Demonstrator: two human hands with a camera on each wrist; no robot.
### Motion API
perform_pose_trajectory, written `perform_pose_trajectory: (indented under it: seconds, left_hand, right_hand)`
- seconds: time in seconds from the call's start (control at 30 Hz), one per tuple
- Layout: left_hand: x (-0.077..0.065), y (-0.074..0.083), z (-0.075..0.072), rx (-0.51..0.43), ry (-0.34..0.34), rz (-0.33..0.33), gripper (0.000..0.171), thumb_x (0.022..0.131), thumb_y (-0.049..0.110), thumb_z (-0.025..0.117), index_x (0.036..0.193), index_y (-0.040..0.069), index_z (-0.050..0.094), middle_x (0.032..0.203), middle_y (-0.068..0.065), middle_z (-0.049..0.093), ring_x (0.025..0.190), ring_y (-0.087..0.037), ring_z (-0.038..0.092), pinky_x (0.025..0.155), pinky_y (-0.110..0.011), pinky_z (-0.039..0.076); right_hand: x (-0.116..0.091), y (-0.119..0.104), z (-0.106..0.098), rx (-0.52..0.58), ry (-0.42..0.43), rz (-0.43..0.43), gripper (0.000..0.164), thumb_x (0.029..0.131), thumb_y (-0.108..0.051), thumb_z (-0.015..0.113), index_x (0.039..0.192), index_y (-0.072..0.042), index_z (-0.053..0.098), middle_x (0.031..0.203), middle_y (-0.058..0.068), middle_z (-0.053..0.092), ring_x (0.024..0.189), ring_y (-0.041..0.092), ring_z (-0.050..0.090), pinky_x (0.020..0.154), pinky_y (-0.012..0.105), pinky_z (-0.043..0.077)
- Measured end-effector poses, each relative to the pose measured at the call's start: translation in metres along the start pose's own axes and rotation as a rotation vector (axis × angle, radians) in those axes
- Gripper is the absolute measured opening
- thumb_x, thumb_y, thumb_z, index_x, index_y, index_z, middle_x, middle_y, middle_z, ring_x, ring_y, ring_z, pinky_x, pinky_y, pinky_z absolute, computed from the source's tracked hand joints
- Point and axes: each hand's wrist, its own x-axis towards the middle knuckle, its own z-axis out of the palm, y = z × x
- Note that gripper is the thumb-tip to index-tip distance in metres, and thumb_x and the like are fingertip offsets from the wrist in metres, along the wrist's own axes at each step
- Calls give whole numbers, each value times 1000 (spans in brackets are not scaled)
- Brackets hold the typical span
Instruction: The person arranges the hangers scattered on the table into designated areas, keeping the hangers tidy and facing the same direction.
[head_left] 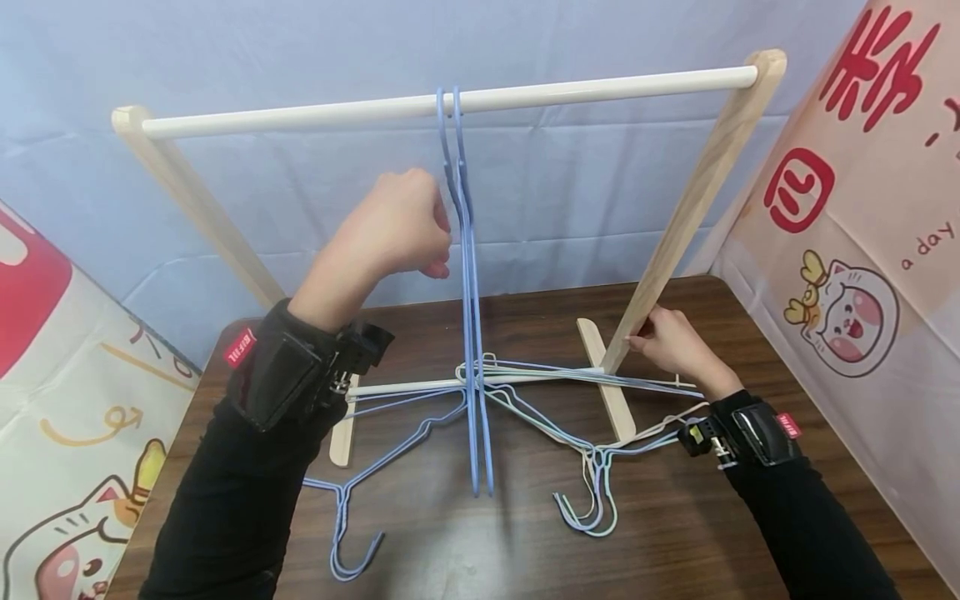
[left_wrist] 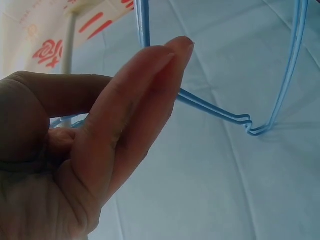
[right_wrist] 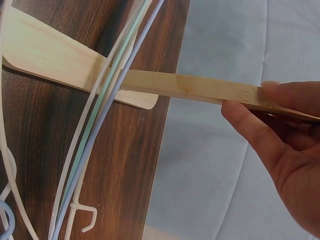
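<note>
Two blue clothes hangers hang side by side from the white rail of a small wooden clothes rack. Just left of them, my left hand is raised with its fingers loosely bent. Between those fingers nothing is held in the left wrist view, and the hanging blue wire passes behind them. Low on the rack's right wooden post, my right hand grips the wood. Thumb and fingers pinch the post from both sides in the right wrist view.
Blue hangers lie at the left of the brown table. Blue, white and pale green hangers are piled at the right, some across the rack's foot. Printed cloth stands at the sides, pale blue cloth behind.
</note>
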Motion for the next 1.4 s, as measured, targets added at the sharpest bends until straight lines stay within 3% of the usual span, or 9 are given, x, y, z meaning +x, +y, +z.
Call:
perform_pose_trajectory:
  seconds: [0.73, 1.07, 1.4]
  left_hand:
    - [4, -30, 12, -3, -36, -46, 12, 85, -1, 52, 88, -4, 63, 76, -14, 65, 62, -17, 65, 69, -32, 52]
    - [8, -58, 28, 4, -79, -72, 22, 77, -5, 46, 84, -3, 67, 72, -11, 66, 60, -17, 66, 69, -30, 51]
    - [11, -82, 47, 59, -105, -57, 15, 73, -2, 51, 77, 2, 64, 60, -5, 62, 56, -17, 58, 56, -27, 46]
  right_hand:
    - [0, 0, -1, 5, -7, 12, 25, 82, 3, 60, 103, 14, 50, 89, 29, 60, 79, 38, 61, 60, 37, 50]
    - [0, 1, -1, 11, -11, 18, 28, 83, 3, 60, 106, 15, 49, 91, 30, 59, 80, 38, 61, 60, 38, 51]
    - [0, 2, 1, 1, -2, 3, 26, 82, 3, 60, 104, 14, 50, 88, 28, 60, 78, 36, 61, 58, 35, 49]
